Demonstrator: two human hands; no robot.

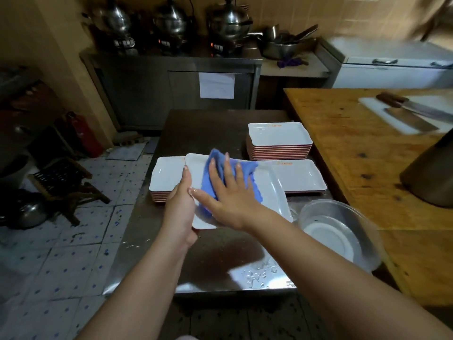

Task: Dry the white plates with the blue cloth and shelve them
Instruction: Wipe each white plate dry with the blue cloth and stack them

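Dim, wide-angle warp, blurred edges

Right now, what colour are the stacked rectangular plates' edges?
Orange-red edges, white tops; head view.

- Near the front edge of the steel table (152, 261) lies bare metal with water drops; a hand can pass there.
- The far part of the table, behind the plates, is also bare.
- At the left edge stands a low plate stack (164, 179), at the far right a taller stack (279, 141), with a single plate (302, 176) in front of it.
- A clear bowl (343, 231) blocks the right front corner.
- The wooden counter (343, 133) closes off the right side, touching the table.
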